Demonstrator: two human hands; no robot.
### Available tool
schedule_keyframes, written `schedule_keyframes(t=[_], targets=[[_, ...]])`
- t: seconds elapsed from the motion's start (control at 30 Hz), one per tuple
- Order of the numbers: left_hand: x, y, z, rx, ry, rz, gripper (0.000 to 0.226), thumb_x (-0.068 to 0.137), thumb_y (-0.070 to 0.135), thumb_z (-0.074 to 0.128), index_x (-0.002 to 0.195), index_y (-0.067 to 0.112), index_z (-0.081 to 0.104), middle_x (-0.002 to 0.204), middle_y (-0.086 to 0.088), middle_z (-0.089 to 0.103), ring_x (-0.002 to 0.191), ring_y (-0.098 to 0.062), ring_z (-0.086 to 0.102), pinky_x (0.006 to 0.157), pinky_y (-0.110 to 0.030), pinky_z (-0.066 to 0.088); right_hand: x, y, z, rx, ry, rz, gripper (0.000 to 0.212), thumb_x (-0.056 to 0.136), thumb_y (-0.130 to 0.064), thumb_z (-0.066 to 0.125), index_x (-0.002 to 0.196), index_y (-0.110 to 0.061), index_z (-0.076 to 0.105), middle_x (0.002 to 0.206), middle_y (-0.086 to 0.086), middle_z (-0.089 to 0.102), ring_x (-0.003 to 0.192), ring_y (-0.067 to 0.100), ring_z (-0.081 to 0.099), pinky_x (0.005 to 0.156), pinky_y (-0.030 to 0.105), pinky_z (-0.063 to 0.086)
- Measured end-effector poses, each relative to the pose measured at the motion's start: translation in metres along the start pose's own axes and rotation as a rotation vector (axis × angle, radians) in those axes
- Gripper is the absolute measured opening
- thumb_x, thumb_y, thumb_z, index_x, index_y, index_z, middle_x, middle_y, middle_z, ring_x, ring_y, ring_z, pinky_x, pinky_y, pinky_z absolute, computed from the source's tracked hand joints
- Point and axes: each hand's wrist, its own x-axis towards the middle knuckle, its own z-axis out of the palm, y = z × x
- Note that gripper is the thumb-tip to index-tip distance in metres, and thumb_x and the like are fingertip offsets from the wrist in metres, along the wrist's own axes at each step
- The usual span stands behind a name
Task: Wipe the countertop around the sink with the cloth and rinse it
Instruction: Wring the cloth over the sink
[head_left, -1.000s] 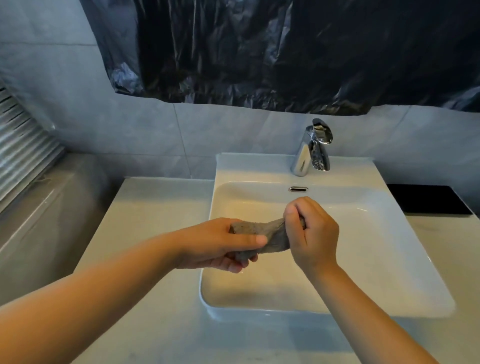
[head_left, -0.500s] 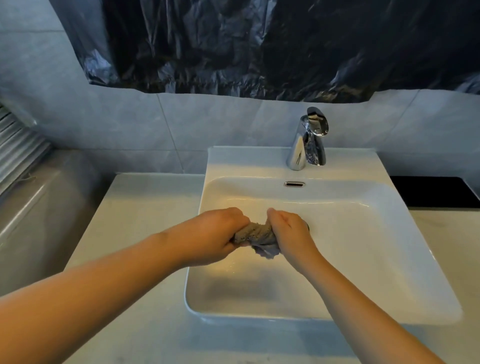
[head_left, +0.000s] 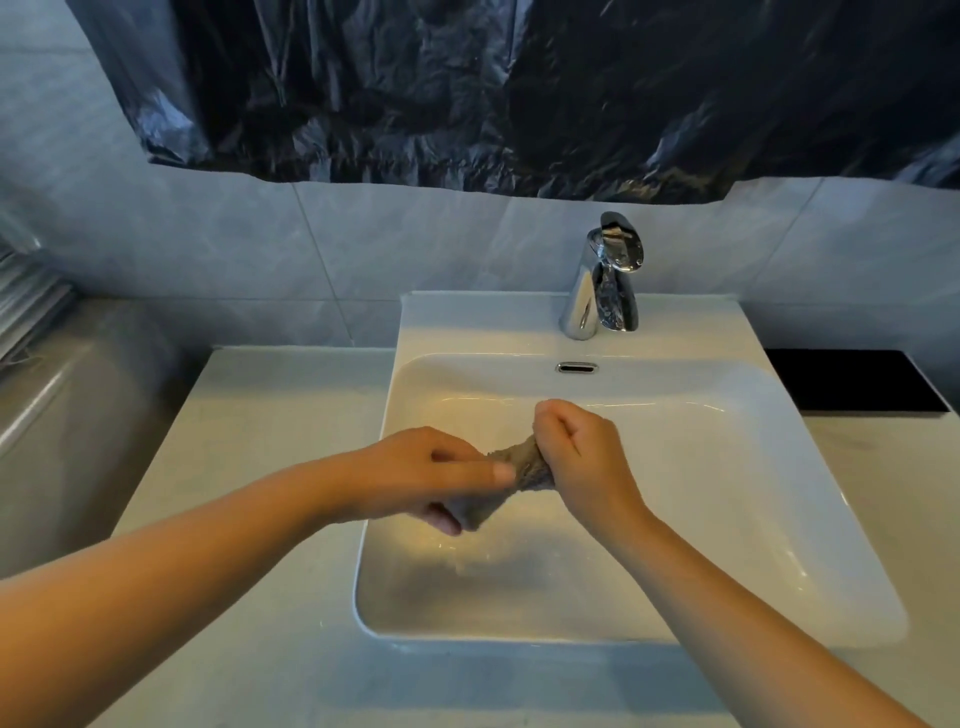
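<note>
A small grey cloth is twisted between both hands above the white sink basin. My left hand grips its left end, with a bit of cloth hanging below the fingers. My right hand is a fist around its right end. Both hands hover over the left half of the basin. The chrome faucet stands at the back rim with no water running. The pale countertop lies on both sides of the sink.
A black plastic sheet covers the wall above the grey tiles. A black flat object lies on the counter at the back right. A grey ledge and blinds are at the left.
The hands have drawn apart and turned, stretching the bunched cloth into a twisted strip. The view has shifted slightly leftward.
</note>
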Motion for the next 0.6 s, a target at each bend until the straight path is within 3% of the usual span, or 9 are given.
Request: schedule_keyframes(t=[0.07, 0.17, 0.27, 0.33, 0.4, 0.47, 0.53, 0.6], targets=[[-0.001, 0.0, -0.003, -0.318, -0.135, -0.081, 0.055, 0.08, 0.05, 0.062, 0.113, 0.007, 0.064, 0.109, -0.015, 0.069, 0.102, -0.032, 0.066, 0.095, -0.043, 0.051, -0.001, -0.001, -0.003, 0.014, 0.014, -0.108, 0.033, 0.093, -0.034, 0.039, 0.061, -0.033, 0.045, 0.057, -0.01, 0.043, 0.056, 0.013, 0.044, 0.046, 0.04, 0.048], [-0.001, 0.001, -0.002, -0.464, -0.287, -0.125, 0.054, 0.084, 0.033, 0.061, 0.127, 0.002, 0.05, 0.116, -0.019, 0.065, 0.103, -0.032, 0.065, 0.09, -0.039, 0.054, -0.002, -0.007, -0.003, -0.028, 0.065, -0.332, 0.029, 0.095, -0.035, 0.036, 0.067, -0.03, 0.044, 0.057, -0.01, 0.041, 0.053, 0.011, 0.044, 0.045, 0.031, 0.04], [0.0, 0.001, 0.005, -0.514, -0.419, -0.186, 0.043, 0.083, 0.027, 0.064, 0.114, 0.003, 0.047, 0.094, -0.011, 0.067, 0.078, -0.018, 0.064, 0.072, -0.026, 0.056, 0.0, -0.009, -0.003, -0.128, 0.081, -0.479, 0.032, 0.096, -0.032, 0.036, 0.071, -0.016, 0.049, 0.06, -0.012, 0.041, 0.054, 0.009, 0.043, 0.046, 0.022, 0.035], [0.001, 0.002, 0.009, -0.469, -0.39, -0.196, 0.034, 0.083, 0.029, 0.064, 0.105, 0.009, 0.046, 0.077, -0.004, 0.059, 0.063, -0.011, 0.052, 0.059, -0.019, 0.049, 0.002, -0.005, -0.006, -0.188, 0.071, -0.516, 0.032, 0.096, -0.032, 0.035, 0.073, -0.015, 0.05, 0.062, -0.011, 0.044, 0.054, 0.008, 0.043, 0.046, 0.021, 0.036], [0.002, 0.001, 0.011, -0.339, -0.327, -0.189, 0.03, 0.086, 0.03, 0.066, 0.101, 0.011, 0.049, 0.073, -0.003, 0.053, 0.06, -0.012, 0.044, 0.054, -0.019, 0.042, 0.003, -0.002, -0.009, -0.305, -0.022, -0.487, 0.035, 0.096, -0.038, 0.032, 0.076, -0.019, 0.053, 0.063, -0.012, 0.049, 0.056, 0.009, 0.047, 0.047, 0.024, 0.041], [0.002, 0.001, 0.013, -0.054, -0.237, -0.152, 0.022, 0.088, 0.033, 0.065, 0.092, 0.016, 0.053, 0.074, -0.004, 0.052, 0.062, -0.014, 0.044, 0.056, -0.022, 0.042, 0.003, 0.0, -0.009, -0.426, -0.194, -0.374, 0.042, 0.094, -0.048, 0.026, 0.075, -0.024, 0.054, 0.064, -0.011, 0.056, 0.059, 0.011, 0.053, 0.053, 0.031, 0.047], [0.003, 0.001, 0.016, 0.309, -0.111, -0.083, 0.017, 0.09, 0.039, 0.06, 0.09, 0.023, 0.052, 0.075, 0.0, 0.055, 0.064, -0.012, 0.049, 0.061, -0.022, 0.043, 0.004, -0.001, -0.004, -0.393, -0.342, -0.164, 0.051, 0.095, -0.05, 0.028, 0.069, -0.019, 0.058, 0.063, -0.002, 0.063, 0.059, 0.015, 0.058, 0.058, 0.036, 0.051], [0.008, -0.002, 0.02, 0.599, 0.004, -0.004, 0.019, 0.092, 0.044, 0.054, 0.094, 0.025, 0.048, 0.078, 0.007, 0.054, 0.068, -0.008, 0.05, 0.061, -0.02, 0.039, 0.008, -0.004, 0.002, -0.281, -0.475, 0.152, 0.054, 0.095, -0.041, 0.033, 0.063, -0.007, 0.062, 0.058, 0.006, 0.065, 0.053, 0.019, 0.056, 0.054, 0.031, 0.048]])
